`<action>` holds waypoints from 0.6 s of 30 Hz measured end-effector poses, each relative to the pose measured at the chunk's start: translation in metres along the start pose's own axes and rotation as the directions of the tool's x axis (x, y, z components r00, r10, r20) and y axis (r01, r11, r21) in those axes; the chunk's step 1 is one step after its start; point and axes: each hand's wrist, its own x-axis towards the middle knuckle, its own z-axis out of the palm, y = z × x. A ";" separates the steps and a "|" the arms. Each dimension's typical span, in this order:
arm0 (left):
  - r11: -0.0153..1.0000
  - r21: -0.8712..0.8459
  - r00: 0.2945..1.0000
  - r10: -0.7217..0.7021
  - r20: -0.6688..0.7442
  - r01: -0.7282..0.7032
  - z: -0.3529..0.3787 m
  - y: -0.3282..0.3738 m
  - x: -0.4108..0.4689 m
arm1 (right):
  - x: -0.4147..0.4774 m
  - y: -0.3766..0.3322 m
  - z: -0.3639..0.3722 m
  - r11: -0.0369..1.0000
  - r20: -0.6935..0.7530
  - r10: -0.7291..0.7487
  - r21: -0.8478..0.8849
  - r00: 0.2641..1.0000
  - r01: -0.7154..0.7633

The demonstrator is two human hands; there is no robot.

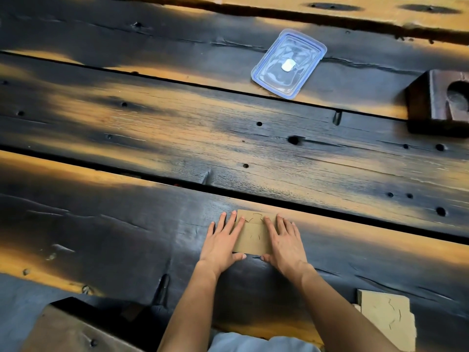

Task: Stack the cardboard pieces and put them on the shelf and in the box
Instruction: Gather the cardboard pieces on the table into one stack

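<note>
Count: two cardboard lots in view, one clear plastic lid (288,64), one dark wooden block (440,102). Cardboard stack (254,235) lies flat on the counter (152,138) between both grips. Left hand (223,243) and right hand (284,241) rest palms down, fingers spread, flanking its edges, nothing lifted. Second cardboard pile (388,321) sits near-right of the right forearm.

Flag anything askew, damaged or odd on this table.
A plastic lid lies alone on the far planks, no container visible. The cardboard stack at the near right edge has a ragged, torn-looking side. Both hands press flat on another cardboard piece.
</note>
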 end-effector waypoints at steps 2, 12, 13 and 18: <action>1.000 -0.006 1.000 0.000 -0.004 0.000 0.001 0.000 0.000 | 0.000 0.000 0.001 1.000 0.009 -0.003 0.013 1.000 0.003; 0.999 -0.040 0.999 -0.006 -0.032 0.004 0.003 0.003 -0.004 | -0.013 0.004 0.004 0.999 -0.035 -0.027 0.030 0.999 0.028; 0.999 -0.045 0.999 -0.006 -0.034 0.005 0.004 0.004 -0.004 | -0.014 0.004 0.003 0.999 -0.039 -0.029 0.031 0.999 0.031; 0.998 -0.062 0.998 -0.008 -0.065 0.004 0.007 0.008 -0.009 | -0.018 0.006 -0.006 0.999 -0.059 -0.049 0.003 0.997 0.049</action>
